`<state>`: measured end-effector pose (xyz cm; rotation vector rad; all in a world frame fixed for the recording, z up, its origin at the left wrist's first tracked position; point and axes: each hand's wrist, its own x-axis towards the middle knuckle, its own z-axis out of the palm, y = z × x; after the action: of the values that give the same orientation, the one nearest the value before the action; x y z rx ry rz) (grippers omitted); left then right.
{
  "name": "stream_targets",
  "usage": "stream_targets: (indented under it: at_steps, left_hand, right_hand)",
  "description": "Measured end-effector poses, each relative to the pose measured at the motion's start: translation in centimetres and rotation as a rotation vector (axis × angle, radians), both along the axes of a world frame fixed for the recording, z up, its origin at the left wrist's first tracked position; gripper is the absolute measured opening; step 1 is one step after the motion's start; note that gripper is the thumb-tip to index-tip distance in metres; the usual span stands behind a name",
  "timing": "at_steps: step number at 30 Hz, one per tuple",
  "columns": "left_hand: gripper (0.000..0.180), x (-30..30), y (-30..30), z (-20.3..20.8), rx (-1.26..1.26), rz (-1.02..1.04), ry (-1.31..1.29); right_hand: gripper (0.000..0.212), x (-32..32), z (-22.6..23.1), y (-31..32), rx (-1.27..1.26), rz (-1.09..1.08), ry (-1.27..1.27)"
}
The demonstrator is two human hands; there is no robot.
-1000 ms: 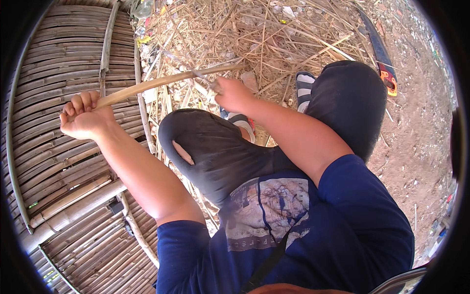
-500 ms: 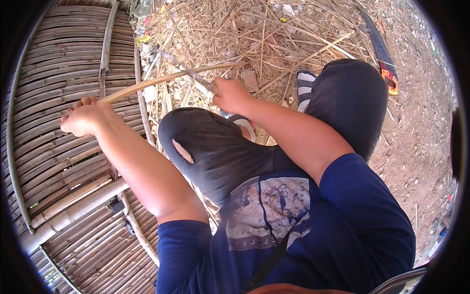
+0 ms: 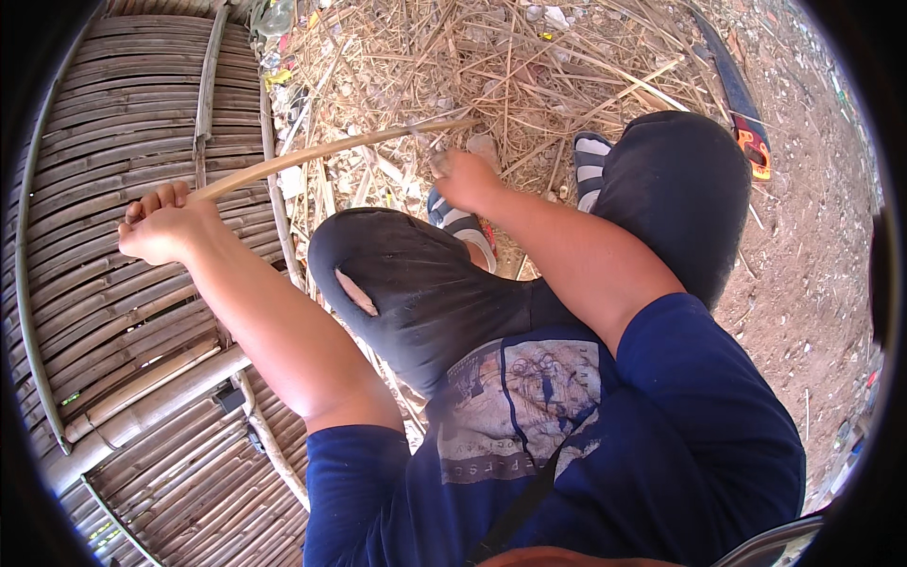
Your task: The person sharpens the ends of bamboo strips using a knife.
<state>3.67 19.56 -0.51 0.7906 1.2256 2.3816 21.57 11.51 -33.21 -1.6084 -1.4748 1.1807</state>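
Note:
A long, pale bamboo strip [image 3: 312, 154] slants up and to the right from my left hand [image 3: 162, 225], whose fingers are closed round its near end. It bends slightly, and its thin far end lies over the straw. My right hand [image 3: 468, 180] is closed on a knife [image 3: 438, 163], just below the strip's far part. Motion smears the blade, so I cannot tell whether it touches the strip. Below the hands are my bent knees in dark trousers, the left one torn.
A bamboo slat platform [image 3: 113, 236] fills the left side. Straw and bamboo shavings [image 3: 425, 57] cover the ground ahead, with scraps of litter. On the right, a handsaw [image 3: 732, 90] with a red and orange handle lies on bare soil [image 3: 812, 274]. My sandalled feet stand between.
My right hand with the knife has moved a little to the right, toward the strip's far end. My left hand and the strip have hardly moved.

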Motion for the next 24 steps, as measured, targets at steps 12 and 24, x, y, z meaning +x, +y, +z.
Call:
stream_targets:
  at_steps: [12, 24]
  left_hand:
    - [0.025, -1.1, -0.3, -0.3, 0.086, -0.358, 0.089]
    - [0.023, -2.8, -1.4, 0.2, 0.143, -0.711, 0.1]
  right_hand:
    - [0.035, -0.7, -1.0, 0.0, 0.033, -0.091, 0.055]
    - [0.043, -1.7, 5.5, -0.8, 0.382, 0.178, 0.253]
